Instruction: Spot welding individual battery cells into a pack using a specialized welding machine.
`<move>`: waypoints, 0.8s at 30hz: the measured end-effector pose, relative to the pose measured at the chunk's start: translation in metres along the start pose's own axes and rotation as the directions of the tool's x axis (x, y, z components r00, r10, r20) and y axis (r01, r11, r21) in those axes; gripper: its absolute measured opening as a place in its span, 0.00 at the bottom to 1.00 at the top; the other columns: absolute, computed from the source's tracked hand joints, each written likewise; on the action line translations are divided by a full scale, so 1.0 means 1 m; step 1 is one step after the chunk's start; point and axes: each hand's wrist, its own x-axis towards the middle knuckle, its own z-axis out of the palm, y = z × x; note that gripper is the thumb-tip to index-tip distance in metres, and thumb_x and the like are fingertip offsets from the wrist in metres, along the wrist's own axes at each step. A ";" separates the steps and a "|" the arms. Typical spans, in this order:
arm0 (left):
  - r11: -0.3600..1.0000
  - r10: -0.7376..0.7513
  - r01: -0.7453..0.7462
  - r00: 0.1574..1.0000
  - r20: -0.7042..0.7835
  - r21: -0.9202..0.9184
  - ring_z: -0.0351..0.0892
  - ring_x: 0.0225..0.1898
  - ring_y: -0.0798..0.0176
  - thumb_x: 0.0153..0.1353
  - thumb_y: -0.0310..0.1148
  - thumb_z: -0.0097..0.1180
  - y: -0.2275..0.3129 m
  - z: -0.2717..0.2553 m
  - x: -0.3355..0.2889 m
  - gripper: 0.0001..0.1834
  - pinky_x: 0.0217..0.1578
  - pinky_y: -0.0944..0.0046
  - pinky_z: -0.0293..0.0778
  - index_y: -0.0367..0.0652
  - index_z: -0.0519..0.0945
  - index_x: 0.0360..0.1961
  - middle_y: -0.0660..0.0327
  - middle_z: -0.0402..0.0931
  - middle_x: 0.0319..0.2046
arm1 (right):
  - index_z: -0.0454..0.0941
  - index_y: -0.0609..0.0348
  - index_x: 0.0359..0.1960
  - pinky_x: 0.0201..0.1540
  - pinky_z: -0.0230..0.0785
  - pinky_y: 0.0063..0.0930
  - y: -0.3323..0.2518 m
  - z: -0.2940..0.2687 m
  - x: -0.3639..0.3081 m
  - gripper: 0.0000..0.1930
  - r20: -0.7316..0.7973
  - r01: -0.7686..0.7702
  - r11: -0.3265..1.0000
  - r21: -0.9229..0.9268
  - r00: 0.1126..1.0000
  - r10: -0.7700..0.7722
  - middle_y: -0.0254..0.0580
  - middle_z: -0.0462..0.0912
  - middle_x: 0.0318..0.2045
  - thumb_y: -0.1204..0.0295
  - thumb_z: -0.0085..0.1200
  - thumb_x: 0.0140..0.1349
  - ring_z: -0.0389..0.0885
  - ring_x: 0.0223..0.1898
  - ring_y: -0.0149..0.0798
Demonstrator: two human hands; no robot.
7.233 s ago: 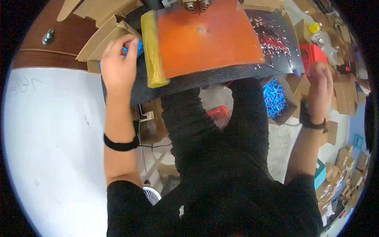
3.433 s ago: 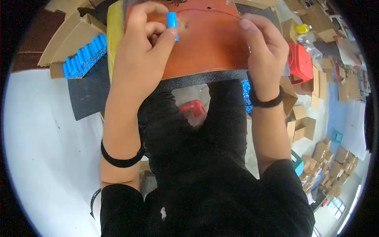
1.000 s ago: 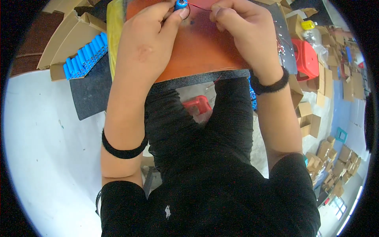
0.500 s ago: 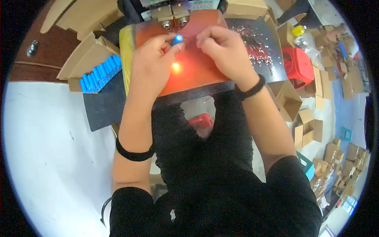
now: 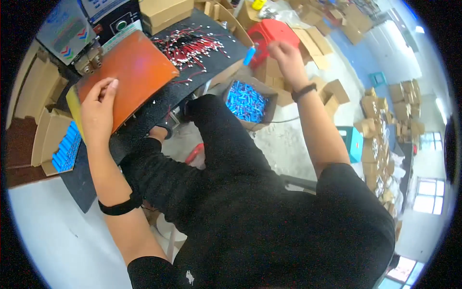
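Note:
My left hand [image 5: 98, 108] rests by the near left edge of the orange mat [image 5: 139, 72]; its fingers are curled, thumb and fingertips together, with nothing showing in them. Out to the right, my right hand [image 5: 288, 60] is raised with its fingers pinched. A blue cylindrical battery [image 5: 249, 56] is in the air just left of those fingertips; whether a wire joins it to the hand is too blurred to tell. Below it, a cardboard box [image 5: 271, 103] on the floor holds many blue batteries [image 5: 246, 102] with wires.
Red and black wires [image 5: 192, 48] lie heaped on the black tabletop [image 5: 231, 45]. Blue batteries [image 5: 67, 147] stand in rows in a carton at left. A machine [image 5: 115, 21] is behind the mat. A red stool [image 5: 276, 33] and open cartons [image 5: 337, 91] stand at right.
The view has turned to the right. The battery has left my left hand and is now in the air near my right hand, which has swung right, off the mat. The mat's red glow is gone.

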 end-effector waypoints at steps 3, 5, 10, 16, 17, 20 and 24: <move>0.992 0.079 -0.078 0.997 -0.006 0.099 0.75 0.35 0.69 0.62 0.43 0.59 0.011 0.004 0.006 0.19 0.41 0.68 0.70 0.38 0.82 0.45 0.61 0.79 0.32 | 0.73 0.67 0.53 0.52 0.70 0.37 0.182 -0.032 -0.088 0.23 0.019 -0.276 0.899 -0.341 0.954 0.300 0.55 0.80 0.47 0.61 0.54 0.64 0.79 0.50 0.48; 0.991 0.082 -0.081 0.997 -0.003 0.106 0.75 0.36 0.68 0.63 0.46 0.58 0.000 0.003 0.008 0.21 0.42 0.67 0.70 0.37 0.81 0.45 0.60 0.79 0.32 | 0.72 0.63 0.57 0.56 0.68 0.42 0.233 -0.018 -0.178 0.26 0.079 -0.473 0.741 -0.477 0.817 0.572 0.58 0.78 0.51 0.57 0.54 0.63 0.76 0.54 0.54; 0.993 -0.001 -0.002 1.000 0.022 0.121 0.73 0.34 0.69 0.63 0.46 0.58 -0.017 -0.005 0.015 0.22 0.39 0.69 0.68 0.35 0.81 0.45 0.63 0.78 0.31 | 0.82 0.61 0.42 0.51 0.71 0.41 0.287 0.010 -0.362 0.21 0.215 -0.659 0.490 -0.571 0.456 0.864 0.56 0.84 0.40 0.59 0.57 0.53 0.81 0.45 0.52; 0.996 0.082 -0.084 0.994 0.079 0.033 0.79 0.46 0.62 0.64 0.47 0.56 -0.034 -0.009 0.008 0.22 0.52 0.63 0.71 0.37 0.82 0.45 0.56 0.83 0.43 | 0.78 0.63 0.50 0.57 0.66 0.38 0.275 0.042 -0.336 0.19 0.238 -0.617 0.740 -0.268 0.702 0.671 0.57 0.80 0.49 0.64 0.48 0.63 0.77 0.51 0.53; 0.981 0.003 -0.003 1.000 0.002 0.191 0.80 0.46 0.62 0.65 0.46 0.55 0.012 0.008 -0.004 0.22 0.51 0.63 0.71 0.37 0.82 0.45 0.56 0.83 0.42 | 0.77 0.64 0.50 0.57 0.67 0.37 0.282 0.043 -0.328 0.18 0.146 -0.566 0.772 -0.290 0.771 0.620 0.55 0.81 0.47 0.66 0.46 0.65 0.78 0.51 0.49; 0.999 0.031 -0.019 0.956 -0.292 0.045 0.76 0.36 0.70 0.64 0.43 0.59 0.014 -0.015 -0.023 0.19 0.43 0.69 0.71 0.35 0.83 0.42 0.63 0.81 0.35 | 0.76 0.63 0.48 0.53 0.67 0.30 0.224 0.066 -0.239 0.12 0.116 -0.431 0.902 0.028 0.898 0.425 0.45 0.81 0.44 0.75 0.48 0.65 0.77 0.48 0.37; 0.998 0.022 -0.056 0.760 -0.650 -0.031 0.76 0.33 0.71 0.62 0.35 0.61 -0.005 -0.067 -0.060 0.12 0.37 0.69 0.73 0.35 0.83 0.37 0.61 0.81 0.32 | 0.76 0.62 0.47 0.49 0.68 0.29 0.135 0.116 -0.165 0.11 0.217 -0.320 0.935 0.152 0.934 0.284 0.41 0.80 0.46 0.77 0.51 0.63 0.76 0.47 0.37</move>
